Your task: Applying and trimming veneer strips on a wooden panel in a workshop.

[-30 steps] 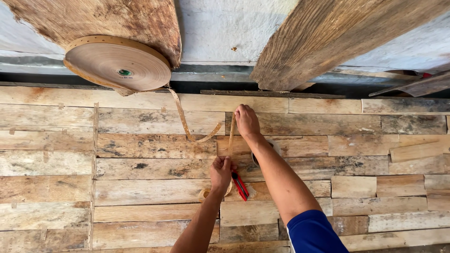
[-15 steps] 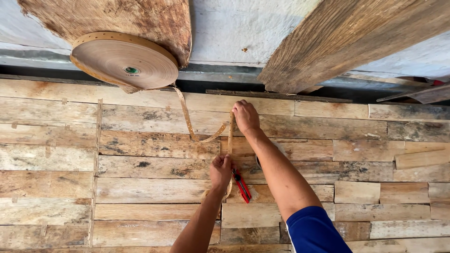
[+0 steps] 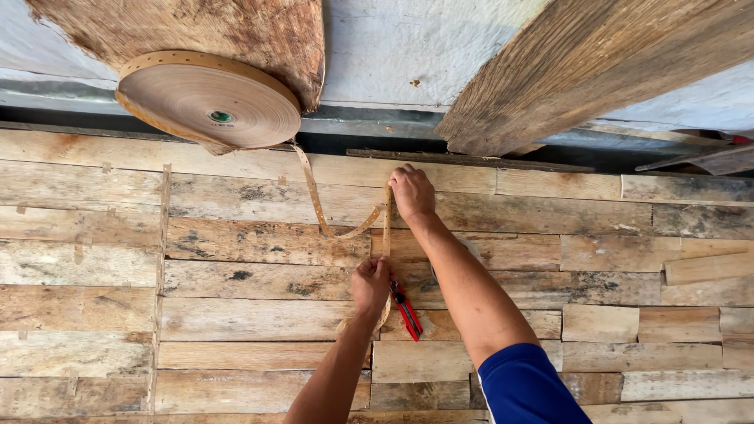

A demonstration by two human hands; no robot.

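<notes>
Against the plank wall (image 3: 236, 275), your two hands work one length of tan perforated strap (image 3: 386, 228). Strap appearance: thin, flat, light brown, with a row of small punched holes along its length; same colour as the roll (image 3: 208, 98) it feeds from. Roll is a wide flat disc with a green hub, sitting at upper left under a rough wooden slab (image 3: 196, 31).

Strap path: leaves the roll's lower edge, hangs down in a loose curve across the planks, bends back up, then runs straight and vertical between your hands.

Your right hand (image 3: 411, 192): fingers curled closed, pressing the strap's upper end against the wall just below the dark gap.

Your left hand (image 3: 371, 284): closed around the strap's lower part, with a red utility knife (image 3: 407, 310) in the same grip, its body angling down to the right. Blade state: cannot tell.

A weathered beam (image 3: 597, 63) crosses overhead at upper right.
</notes>
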